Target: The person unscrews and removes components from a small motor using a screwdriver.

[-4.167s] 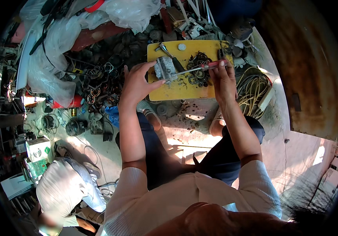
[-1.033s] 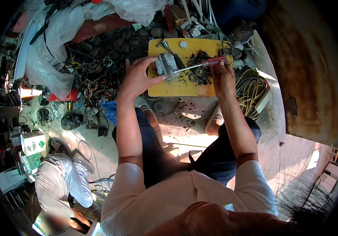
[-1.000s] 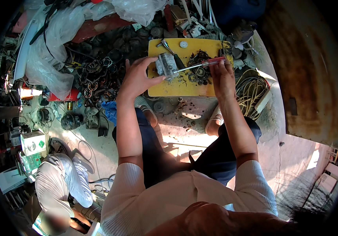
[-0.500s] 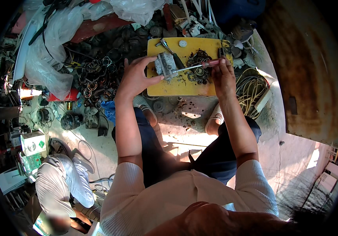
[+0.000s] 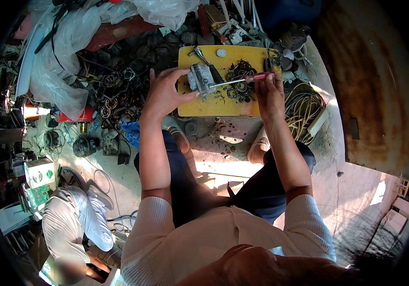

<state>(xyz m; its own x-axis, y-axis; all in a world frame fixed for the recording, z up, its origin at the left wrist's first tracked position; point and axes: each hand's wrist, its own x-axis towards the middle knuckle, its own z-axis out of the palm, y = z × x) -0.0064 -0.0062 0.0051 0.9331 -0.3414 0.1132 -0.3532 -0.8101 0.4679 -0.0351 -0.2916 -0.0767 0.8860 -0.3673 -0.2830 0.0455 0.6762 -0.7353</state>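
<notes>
A boxy grey metal part point(image 5: 200, 79) stands on the left of a yellow board point(image 5: 195, 110). My left hand point(image 5: 165, 93) grips it from the left, fingers at its far side and thumb at its near side. In my right hand point(image 5: 269, 93) is a screwdriver point(image 5: 257, 77) with a red handle, held between thumb and fingers. Its shaft lies almost level, and the tip meets the right face of the metal part. Behind the shaft rest a ratchet wrench point(image 5: 208, 62) with a dark handle and a pile of dark rings point(image 5: 240, 71). A white disc point(image 5: 221, 53) sits near the far edge.
Heaped metal parts point(image 5: 119, 86) and clear plastic sheeting point(image 5: 61, 62) crowd the left. Coiled yellowish cable point(image 5: 304, 107) lies right of the board, near a rusty panel point(image 5: 380, 95). Small debris point(image 5: 228, 136) dots the floor between my feet. Another person point(image 5: 71, 219) bends down at the lower left.
My right hand has shifted slightly, its fingers changing position beneath the screwdriver handle. My left hand and the metal part stay in place.
</notes>
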